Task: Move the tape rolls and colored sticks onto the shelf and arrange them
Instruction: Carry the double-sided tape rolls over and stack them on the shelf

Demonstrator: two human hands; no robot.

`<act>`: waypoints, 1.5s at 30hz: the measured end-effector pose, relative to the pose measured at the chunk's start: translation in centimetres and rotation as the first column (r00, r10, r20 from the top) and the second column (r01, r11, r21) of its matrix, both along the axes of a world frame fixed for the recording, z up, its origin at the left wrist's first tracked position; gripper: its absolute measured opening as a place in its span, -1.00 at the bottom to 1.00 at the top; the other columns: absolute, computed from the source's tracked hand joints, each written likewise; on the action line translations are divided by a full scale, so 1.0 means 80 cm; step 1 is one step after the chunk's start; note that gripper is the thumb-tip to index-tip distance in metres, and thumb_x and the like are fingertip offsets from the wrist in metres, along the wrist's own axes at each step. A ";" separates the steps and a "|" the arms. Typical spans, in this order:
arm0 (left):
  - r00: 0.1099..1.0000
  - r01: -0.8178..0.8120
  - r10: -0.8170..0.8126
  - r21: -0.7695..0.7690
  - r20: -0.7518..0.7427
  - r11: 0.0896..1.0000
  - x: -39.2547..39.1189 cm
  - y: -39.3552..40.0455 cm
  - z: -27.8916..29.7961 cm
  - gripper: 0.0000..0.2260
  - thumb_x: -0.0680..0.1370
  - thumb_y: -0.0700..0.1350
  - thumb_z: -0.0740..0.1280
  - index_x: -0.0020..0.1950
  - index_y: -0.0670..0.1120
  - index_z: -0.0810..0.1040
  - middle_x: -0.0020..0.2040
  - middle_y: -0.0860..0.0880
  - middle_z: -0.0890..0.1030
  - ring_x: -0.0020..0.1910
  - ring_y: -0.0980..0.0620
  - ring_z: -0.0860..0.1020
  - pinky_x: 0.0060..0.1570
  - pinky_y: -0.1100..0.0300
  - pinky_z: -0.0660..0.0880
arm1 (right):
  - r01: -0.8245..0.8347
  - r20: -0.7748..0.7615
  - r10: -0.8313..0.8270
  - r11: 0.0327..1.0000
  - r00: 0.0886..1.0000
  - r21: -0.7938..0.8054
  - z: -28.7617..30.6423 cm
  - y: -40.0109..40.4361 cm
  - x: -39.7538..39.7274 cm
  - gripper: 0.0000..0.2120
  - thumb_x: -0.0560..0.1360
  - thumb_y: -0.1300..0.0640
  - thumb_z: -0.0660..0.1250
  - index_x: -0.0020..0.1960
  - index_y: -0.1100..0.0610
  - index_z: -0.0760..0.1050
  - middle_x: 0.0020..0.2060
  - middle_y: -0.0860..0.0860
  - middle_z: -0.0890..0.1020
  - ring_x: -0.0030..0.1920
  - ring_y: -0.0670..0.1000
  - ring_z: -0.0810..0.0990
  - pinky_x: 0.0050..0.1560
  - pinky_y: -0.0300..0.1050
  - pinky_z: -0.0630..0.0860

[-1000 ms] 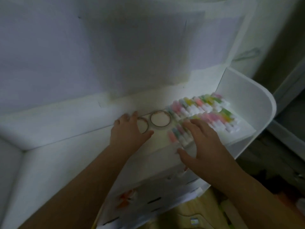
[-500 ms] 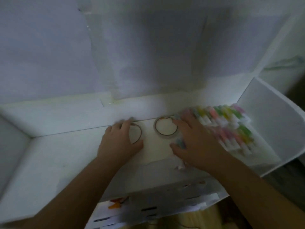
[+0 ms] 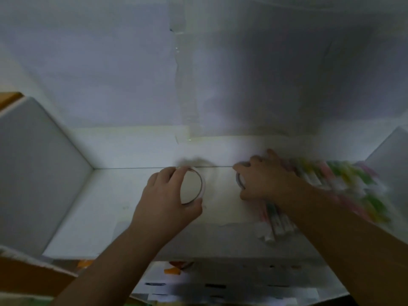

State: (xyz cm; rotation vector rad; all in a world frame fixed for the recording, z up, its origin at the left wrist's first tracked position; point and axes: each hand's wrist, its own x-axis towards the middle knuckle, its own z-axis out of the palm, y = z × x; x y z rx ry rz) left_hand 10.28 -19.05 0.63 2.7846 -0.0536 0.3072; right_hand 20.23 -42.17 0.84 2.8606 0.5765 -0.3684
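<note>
My left hand [image 3: 164, 202] grips a clear tape roll [image 3: 202, 184] on the white shelf [image 3: 99, 206], thumb below it and fingers curled over its top edge. My right hand [image 3: 265, 182] covers a second tape roll [image 3: 239, 181] near the shelf's back; only the roll's left rim shows. Rows of colored sticks [image 3: 337, 180] with white ends lie blurred on the right part of the shelf. A few more sticks [image 3: 273, 226] poke out under my right forearm near the front edge.
White side panels stand at the shelf's left [image 3: 33, 173] and right [image 3: 390, 146]. A white wall [image 3: 198, 74] with a strip of clear tape rises behind. Below the front edge lies a lower level with printed papers [image 3: 209, 283]. A brown surface [image 3: 26, 274] shows bottom left.
The view swung left, so the shelf's left panel came into sight. My left hand closed around its tape roll, and my right hand moved from the sticks onto the other roll.
</note>
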 end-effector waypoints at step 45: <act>0.976 -0.092 0.118 -0.144 0.185 0.985 -0.318 0.313 0.039 -0.29 0.40 0.26 0.36 0.50 0.13 0.26 0.38 0.10 0.40 0.36 0.05 0.35 0.26 0.18 0.37 | -0.294 0.277 0.140 0.694 0.951 0.657 0.046 0.329 -0.327 -0.25 0.32 -0.12 0.47 0.44 -0.15 0.24 0.28 -0.18 0.30 0.04 -0.07 0.47 -0.07 -0.23 0.49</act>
